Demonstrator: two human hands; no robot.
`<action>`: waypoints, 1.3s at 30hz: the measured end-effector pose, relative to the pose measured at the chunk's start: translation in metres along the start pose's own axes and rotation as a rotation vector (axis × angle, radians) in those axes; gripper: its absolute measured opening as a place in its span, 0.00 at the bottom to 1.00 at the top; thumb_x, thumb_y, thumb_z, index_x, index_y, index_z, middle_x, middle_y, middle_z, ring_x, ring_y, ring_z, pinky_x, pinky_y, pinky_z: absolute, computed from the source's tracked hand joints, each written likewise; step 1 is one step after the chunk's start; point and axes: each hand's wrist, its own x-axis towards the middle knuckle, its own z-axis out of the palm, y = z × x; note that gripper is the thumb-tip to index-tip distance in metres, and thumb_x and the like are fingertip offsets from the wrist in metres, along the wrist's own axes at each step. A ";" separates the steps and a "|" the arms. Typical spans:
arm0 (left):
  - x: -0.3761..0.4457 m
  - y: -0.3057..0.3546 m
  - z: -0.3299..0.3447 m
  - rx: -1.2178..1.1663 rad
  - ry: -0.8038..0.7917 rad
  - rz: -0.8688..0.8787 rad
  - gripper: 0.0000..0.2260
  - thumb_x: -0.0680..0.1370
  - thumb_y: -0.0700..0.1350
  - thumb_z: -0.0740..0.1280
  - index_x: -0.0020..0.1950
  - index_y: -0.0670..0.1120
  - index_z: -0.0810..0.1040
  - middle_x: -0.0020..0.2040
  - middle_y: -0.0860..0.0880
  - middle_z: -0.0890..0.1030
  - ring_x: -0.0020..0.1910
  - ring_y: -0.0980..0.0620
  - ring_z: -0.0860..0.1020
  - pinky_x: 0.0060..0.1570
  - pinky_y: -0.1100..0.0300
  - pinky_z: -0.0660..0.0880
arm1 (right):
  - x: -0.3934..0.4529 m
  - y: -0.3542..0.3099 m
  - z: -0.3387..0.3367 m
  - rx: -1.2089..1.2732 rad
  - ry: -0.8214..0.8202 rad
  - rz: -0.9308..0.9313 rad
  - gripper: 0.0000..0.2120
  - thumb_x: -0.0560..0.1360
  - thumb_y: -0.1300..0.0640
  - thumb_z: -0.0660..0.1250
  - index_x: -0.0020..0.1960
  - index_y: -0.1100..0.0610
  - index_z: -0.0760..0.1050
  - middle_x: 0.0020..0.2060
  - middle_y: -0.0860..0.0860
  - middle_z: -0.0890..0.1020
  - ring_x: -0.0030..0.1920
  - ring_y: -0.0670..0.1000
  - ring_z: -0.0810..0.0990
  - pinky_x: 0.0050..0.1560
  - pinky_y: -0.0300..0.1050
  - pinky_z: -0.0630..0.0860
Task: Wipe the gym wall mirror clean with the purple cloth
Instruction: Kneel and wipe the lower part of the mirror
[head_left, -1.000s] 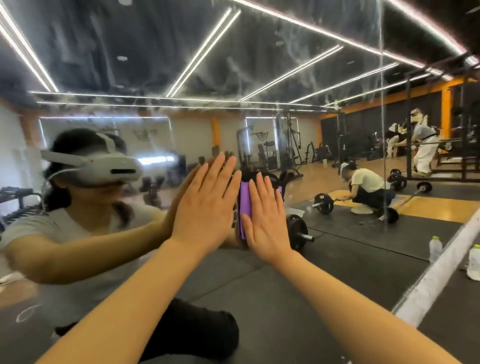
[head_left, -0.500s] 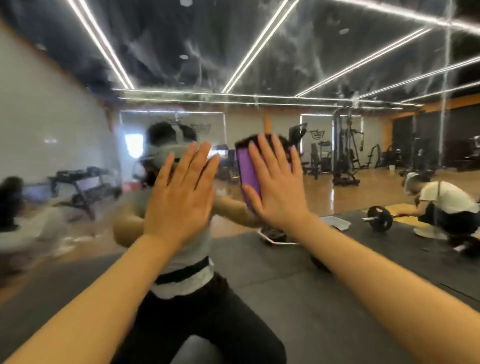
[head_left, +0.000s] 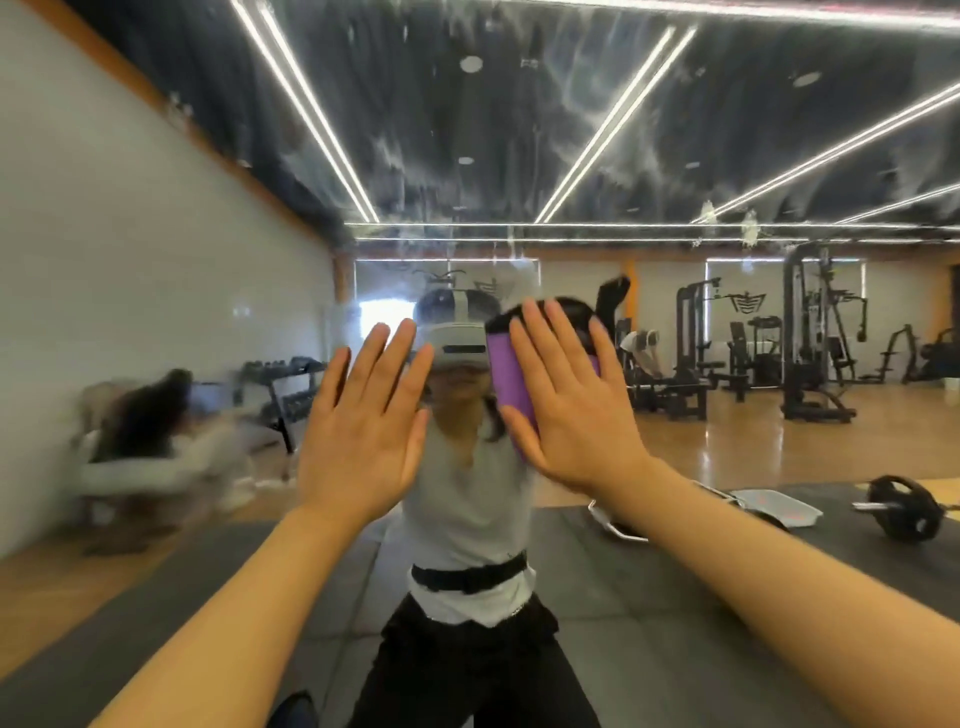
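mirror (head_left: 649, 156): streaks and smears are seen across the upper glass; gym machines, a barbell and a tray are reflected at the right.
cloth (head_left: 511, 387): purple, folded, pressed flat to the glass under the right hand; only its left edge is exposed.
right hand (head_left: 574, 410): fingers are held straight and spread, palm on the cloth; nothing is gripped.
left hand (head_left: 363, 431): fingers are straight, palm laid on bare glass just beside the cloth; nothing is held.
change: over the last second both hands and the cloth have been carried leftward along the glass, and the side wall has come into the reflection.
meaning: a sideways pass is judged to be under way; the streaked upper area is not yet reached.
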 end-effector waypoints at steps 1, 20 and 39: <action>0.000 0.000 0.000 0.011 -0.006 -0.002 0.25 0.84 0.50 0.49 0.79 0.42 0.63 0.80 0.42 0.59 0.79 0.42 0.58 0.77 0.44 0.53 | 0.017 0.005 -0.002 0.001 0.008 0.000 0.35 0.81 0.41 0.51 0.79 0.63 0.57 0.79 0.60 0.59 0.80 0.59 0.55 0.77 0.61 0.48; -0.001 0.000 -0.004 0.031 -0.005 0.008 0.25 0.83 0.48 0.51 0.80 0.43 0.60 0.80 0.42 0.59 0.79 0.43 0.57 0.77 0.45 0.52 | -0.049 0.002 0.002 -0.005 -0.008 -0.008 0.32 0.82 0.43 0.51 0.80 0.59 0.54 0.79 0.58 0.57 0.79 0.58 0.54 0.77 0.59 0.43; 0.000 -0.001 -0.004 0.001 -0.016 0.010 0.24 0.83 0.48 0.51 0.80 0.43 0.59 0.79 0.41 0.60 0.79 0.42 0.57 0.76 0.43 0.54 | -0.095 -0.020 0.005 0.034 -0.050 0.131 0.32 0.83 0.42 0.51 0.81 0.56 0.50 0.80 0.58 0.53 0.80 0.61 0.51 0.77 0.62 0.42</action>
